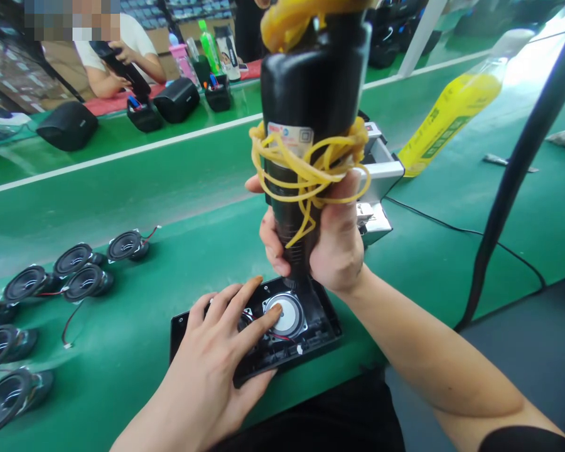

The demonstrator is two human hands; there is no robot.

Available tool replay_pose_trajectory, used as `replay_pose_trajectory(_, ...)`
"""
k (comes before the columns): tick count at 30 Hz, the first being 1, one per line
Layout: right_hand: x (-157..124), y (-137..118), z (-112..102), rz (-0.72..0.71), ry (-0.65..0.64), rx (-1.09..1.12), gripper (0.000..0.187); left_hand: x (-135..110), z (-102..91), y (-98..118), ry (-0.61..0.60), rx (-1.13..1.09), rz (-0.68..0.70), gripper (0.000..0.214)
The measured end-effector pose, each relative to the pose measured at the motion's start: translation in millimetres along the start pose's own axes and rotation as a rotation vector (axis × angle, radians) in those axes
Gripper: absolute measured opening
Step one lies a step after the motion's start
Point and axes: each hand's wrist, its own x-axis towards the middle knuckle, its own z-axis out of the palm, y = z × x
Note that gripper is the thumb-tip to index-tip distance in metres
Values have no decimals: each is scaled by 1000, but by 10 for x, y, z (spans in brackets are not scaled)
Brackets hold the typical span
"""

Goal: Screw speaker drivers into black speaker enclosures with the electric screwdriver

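Holding one black cylindrical power screwdriver (311, 88) tip down, the right hand (336, 238) wraps its lower barrel above one shallow black plastic casing (327, 311) at near centre. The tool is probably heavy and rigid, best gripped there. The left hand (221, 339) spreads across the casing, one fingertip at a white-coned round speaker (292, 316), likely fragile: hold its frame. Seven loose black round speakers (85, 282) show left.

A white label (289, 138) on the black power driver (315, 88) in my right hand (336, 251), reddish print, a bluish mark and an outlined square — wording too small for me to read, characters on a yellow bottle (456, 110) — blurred, illegible
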Motion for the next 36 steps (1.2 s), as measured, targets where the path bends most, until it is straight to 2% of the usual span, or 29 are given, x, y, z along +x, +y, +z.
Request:
replay_pose_trajectory(9, 10, -49, -11, -2, -47, -34, 75, -19, -3, 12, 4, -15, -8, 66)
replay_pose_trajectory(15, 9, 2, 2, -14, 0, -35, 69, 10, -13, 11, -5, -15, -11, 66)
replay_pose_trajectory(20, 24, 78, -62, -2, -96, 12, 80, 27, -14, 21, 14, -8, 0, 65)
replay_pose_trajectory(26, -62, 125, -22, 31, -73, 34, 76, 35, -18, 11, 25, -10, 15, 65)
replay_pose_trajectory(36, -164, 257, -46, -43, -210, -16, 67, 39, -19, -12, 13, -12, 33, 67)
